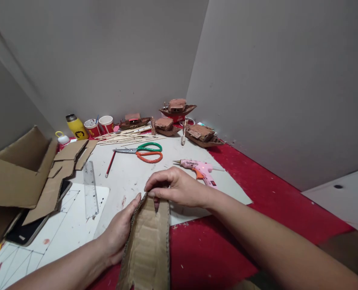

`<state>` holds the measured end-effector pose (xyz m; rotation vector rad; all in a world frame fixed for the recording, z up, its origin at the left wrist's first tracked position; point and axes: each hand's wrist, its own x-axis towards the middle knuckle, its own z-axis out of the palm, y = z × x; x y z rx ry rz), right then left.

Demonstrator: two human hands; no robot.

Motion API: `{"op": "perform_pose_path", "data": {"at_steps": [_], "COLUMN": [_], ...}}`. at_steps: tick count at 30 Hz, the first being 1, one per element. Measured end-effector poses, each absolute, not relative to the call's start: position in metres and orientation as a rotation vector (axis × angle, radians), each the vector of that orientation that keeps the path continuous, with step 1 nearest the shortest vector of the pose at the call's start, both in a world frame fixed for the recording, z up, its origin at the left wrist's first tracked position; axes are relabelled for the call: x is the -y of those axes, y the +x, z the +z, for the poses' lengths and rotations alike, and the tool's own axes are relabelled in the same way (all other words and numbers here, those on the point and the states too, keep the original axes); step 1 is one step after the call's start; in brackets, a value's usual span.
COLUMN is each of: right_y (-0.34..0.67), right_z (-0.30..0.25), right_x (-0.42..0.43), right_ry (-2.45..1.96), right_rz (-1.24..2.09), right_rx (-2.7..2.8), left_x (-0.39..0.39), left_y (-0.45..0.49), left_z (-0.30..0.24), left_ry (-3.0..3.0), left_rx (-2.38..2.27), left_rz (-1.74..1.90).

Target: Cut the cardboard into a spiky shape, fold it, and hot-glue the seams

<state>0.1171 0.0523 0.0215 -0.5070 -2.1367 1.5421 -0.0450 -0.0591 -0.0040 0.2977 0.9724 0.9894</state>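
Both my hands hold a long strip of brown corrugated cardboard [149,245] that is folded up along its sides like a trough. My left hand [120,229] grips its left wall, thumb pointing up to the far end. My right hand [175,187] is closed over the far tip, pinching the two walls together there. The strip runs from the white sheet back towards me over the red table cover.
A pink glue gun [198,169] lies just beyond my right hand. Green and orange scissors [145,152], a red pencil [110,164], a clear ruler [90,189], wooden sticks [124,137], cardboard boat models [177,106], cups [105,124], a yellow bottle [76,127] and an open carton [19,177] surround the white sheet [127,177].
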Motion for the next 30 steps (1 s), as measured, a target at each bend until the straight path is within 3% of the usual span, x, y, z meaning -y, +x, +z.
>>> {"op": "perform_pose_path", "data": {"at_steps": [30], "right_y": [0.104], "right_z": [0.018], "right_x": [-0.031], "right_ry": [-0.903], "right_rz": [1.535], "right_rx": [2.09], "left_x": [0.061], "left_y": [-0.039], "left_z": [-0.002], "left_ry": [0.226], "left_rx": [-1.016], "left_rz": [0.986]}}
